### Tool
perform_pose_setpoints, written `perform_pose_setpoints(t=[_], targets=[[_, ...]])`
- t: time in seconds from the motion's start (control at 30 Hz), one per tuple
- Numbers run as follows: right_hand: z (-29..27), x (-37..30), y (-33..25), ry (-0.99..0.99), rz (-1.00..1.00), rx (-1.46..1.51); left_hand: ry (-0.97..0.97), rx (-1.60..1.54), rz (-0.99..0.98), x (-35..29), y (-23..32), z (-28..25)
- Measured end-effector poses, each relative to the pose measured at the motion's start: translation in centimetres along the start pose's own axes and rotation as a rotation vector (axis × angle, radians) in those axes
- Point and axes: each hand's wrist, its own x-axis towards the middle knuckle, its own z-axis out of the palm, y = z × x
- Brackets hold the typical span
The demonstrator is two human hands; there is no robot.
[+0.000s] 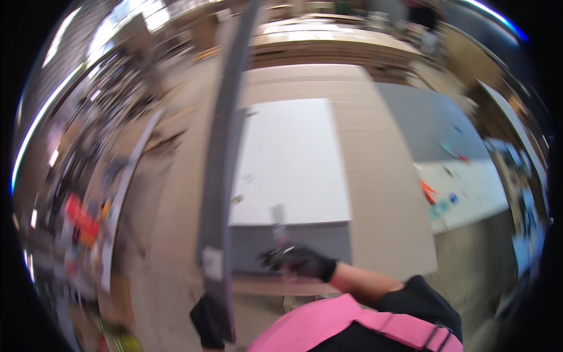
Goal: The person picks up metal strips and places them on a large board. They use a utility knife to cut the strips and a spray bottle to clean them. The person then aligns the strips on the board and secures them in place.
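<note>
A long, narrow dark grey board [220,152] stands tilted on edge, running from near my body up past the top of the view. At its lower end my left hand [206,321], in a black glove, grips its edge; the board hides some fingers. My right hand [300,262], also gloved in black, is closed around a small tool with a flat, pale blade [278,216]. Motion blur hides the tool's exact kind. Beneath the right hand lies a grey panel [328,243], with a white panel [290,161] beyond it bearing small marks near its left edge.
Both panels rest on a stack of large brown sheets [387,193]. To the right, a grey and white work surface [469,196] carries an orange tool [427,191] and small blue pieces. More stacked boards [328,50] lie ahead. A long table [126,205] with red items stands left.
</note>
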Motion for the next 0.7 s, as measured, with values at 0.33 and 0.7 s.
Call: perform_pose_setpoints(t=[0.33,0.7], targets=[[3.6,-18.3,0.9,0.763,-0.065,-0.241,-0.424,-0.153,0.184,3.2,0.6,11.7],[11.5,-44.6,4.6,1.504,-0.621,0.338,-0.91,-0.46,0.067,-7.4,16.4,33.1]])
